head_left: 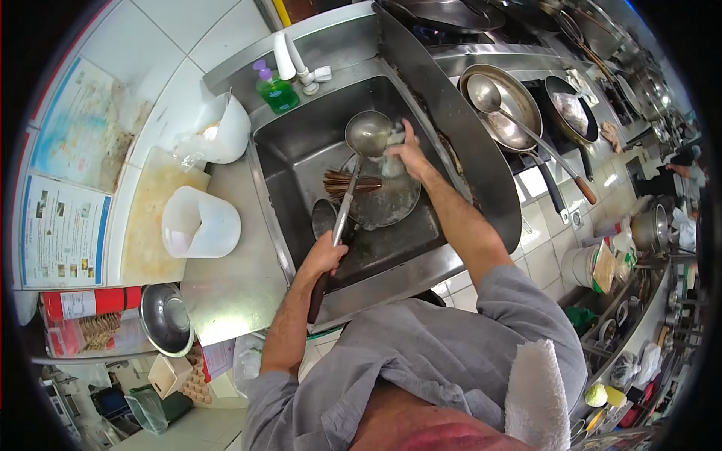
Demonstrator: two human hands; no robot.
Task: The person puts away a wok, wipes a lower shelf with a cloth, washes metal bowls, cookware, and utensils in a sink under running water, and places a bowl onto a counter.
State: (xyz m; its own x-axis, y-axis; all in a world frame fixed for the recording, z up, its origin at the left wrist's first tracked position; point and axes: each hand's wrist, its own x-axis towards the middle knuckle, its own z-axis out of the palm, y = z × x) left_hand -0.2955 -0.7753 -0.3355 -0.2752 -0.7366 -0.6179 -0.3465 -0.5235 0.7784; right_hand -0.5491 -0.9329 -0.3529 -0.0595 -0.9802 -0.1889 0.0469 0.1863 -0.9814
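Observation:
My left hand (323, 257) is closed around the handle of a long metal ladle (368, 134), its bowl raised over the sink (301, 150). Beside the bowl, my right hand (411, 155) has its fingers bent around something whitish and blurred, perhaps a scrubber or foam. Below them a round pan (395, 201) lies in the sink with cloudy water in it. Across the pan's left side rests a brown bamboo brush (352, 183). A second, darker ladle or spoon (324, 216) leans in the sink near my left hand.
A green soap bottle (277, 95) and a white tap (289, 60) stand at the sink's back edge. White plastic containers (201, 222) are on the left counter. To the right, a pan (502, 98) with a ladle (526, 129) sits past the sink wall.

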